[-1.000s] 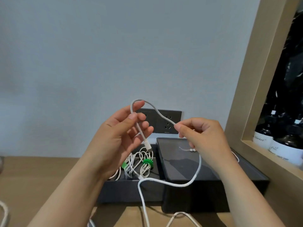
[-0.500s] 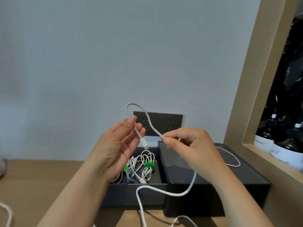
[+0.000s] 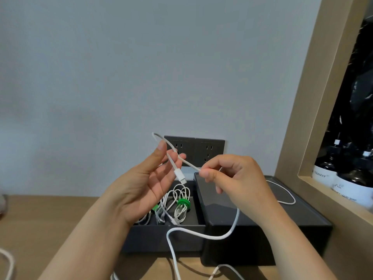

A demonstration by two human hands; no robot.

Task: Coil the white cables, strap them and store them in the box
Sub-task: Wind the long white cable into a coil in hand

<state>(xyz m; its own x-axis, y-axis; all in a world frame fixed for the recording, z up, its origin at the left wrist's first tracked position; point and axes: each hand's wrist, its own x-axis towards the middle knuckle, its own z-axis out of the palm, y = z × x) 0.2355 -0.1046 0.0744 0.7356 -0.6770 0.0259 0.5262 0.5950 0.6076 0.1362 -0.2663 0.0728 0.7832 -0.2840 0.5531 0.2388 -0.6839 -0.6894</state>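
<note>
Vanishing behind the right hand (image 3: pixel 240 178), white cable (image 3: pixel 201 235) exits below.

hands (image 3: pixel 139 190) (image 3: pixel 240 178): 2 | green straps (image 3: pixel 183 202) (image 3: pixel 155 208): 2 | open box (image 3: pixel 153 239): 1 | wall sockets (image 3: pixel 181 147) (image 3: pixel 210 150): 2 | labelled bottles (image 3: pixel 321 175) (image 3: pixel 353 190): 2

wooden table (image 3: pixel 50 215) | black box (image 3: pixel 161 239) touching taller black case (image 3: pixel 242 249) | white cable (image 3: pixel 174 259) in front
</note>
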